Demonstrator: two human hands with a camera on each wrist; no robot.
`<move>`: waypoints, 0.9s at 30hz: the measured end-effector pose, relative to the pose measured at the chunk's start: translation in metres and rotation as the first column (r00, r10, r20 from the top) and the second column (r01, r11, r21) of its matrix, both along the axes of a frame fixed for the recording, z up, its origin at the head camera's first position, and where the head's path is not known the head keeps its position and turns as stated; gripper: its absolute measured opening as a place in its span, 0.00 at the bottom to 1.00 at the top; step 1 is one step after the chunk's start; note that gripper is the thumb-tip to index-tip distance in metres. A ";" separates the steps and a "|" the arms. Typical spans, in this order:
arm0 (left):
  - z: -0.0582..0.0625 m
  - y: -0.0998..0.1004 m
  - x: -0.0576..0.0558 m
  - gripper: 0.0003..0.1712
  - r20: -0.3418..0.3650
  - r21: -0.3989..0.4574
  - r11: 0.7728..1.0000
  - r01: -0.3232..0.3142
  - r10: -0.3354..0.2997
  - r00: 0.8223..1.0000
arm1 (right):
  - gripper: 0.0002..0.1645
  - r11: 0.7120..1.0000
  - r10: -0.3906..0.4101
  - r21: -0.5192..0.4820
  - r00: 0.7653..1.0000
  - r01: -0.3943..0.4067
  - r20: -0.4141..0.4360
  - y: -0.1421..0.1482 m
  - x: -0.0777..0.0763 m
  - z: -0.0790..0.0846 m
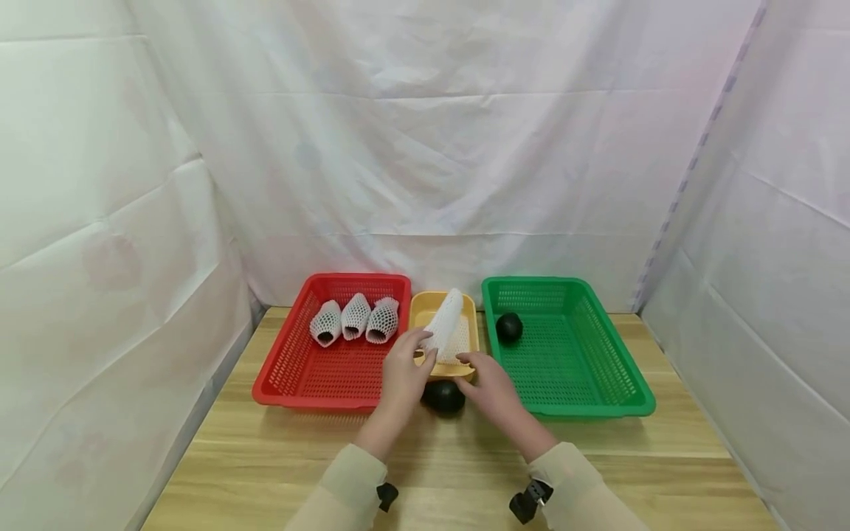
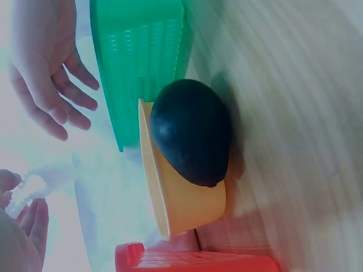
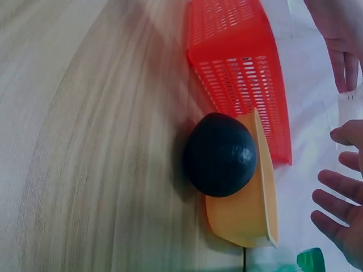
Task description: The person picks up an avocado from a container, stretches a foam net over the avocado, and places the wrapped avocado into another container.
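My left hand (image 1: 402, 375) pinches the lower end of a white foam net sleeve (image 1: 443, 323), which stands up at a slant over the yellow tray (image 1: 417, 318). To its right, my right hand (image 1: 490, 383) has its fingers spread and loosely bent, apart from the sleeve and holding nothing. Between the hands, on the table just in front of the tray, lies a dark, smooth avocado (image 1: 443, 399); both wrist views show this avocado (image 2: 191, 133) close against the tray's outer wall. More white netting (image 1: 460, 341) lies inside the tray.
A red basket (image 1: 292, 394) on the left holds several dark fruits in foam nets (image 1: 356, 317). On the right, a green basket (image 1: 571, 369) holds one bare avocado (image 1: 509, 327). Both baskets flank the tray on a wooden table (image 1: 451, 479), with white cloth (image 1: 432, 162) hanging behind.
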State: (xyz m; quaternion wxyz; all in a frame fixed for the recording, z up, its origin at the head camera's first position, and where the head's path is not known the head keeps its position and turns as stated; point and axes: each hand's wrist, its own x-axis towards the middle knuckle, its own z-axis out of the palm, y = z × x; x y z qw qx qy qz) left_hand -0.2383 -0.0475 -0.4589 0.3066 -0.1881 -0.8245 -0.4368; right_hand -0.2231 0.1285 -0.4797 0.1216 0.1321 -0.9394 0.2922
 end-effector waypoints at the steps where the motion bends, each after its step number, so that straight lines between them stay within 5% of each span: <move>1: 0.000 -0.001 0.003 0.14 -0.006 0.024 0.999 0.023 -0.023 1.000 | 0.24 1.000 -0.007 -0.029 1.000 0.007 0.017 0.001 0.000 0.001; 9: -0.013 -0.004 0.026 0.15 0.004 0.232 0.958 0.171 -0.177 0.984 | 0.26 0.953 0.027 -0.303 0.993 0.010 0.116 0.005 0.004 0.010; 15: -0.021 -0.007 0.038 0.28 0.162 0.364 0.915 0.175 -0.247 0.955 | 0.26 0.908 0.077 -0.418 0.993 -0.034 0.086 0.004 0.008 0.011; 21: -0.022 -0.007 0.042 0.32 0.344 0.407 0.904 0.133 -0.286 0.894 | 0.24 0.911 0.111 -0.399 0.994 -0.102 0.000 -0.004 0.009 0.008; 27: -0.030 -0.005 0.044 0.32 0.416 0.399 0.912 0.100 -0.277 0.866 | 0.21 0.925 0.212 -0.297 0.971 -0.236 -0.110 -0.014 0.013 0.002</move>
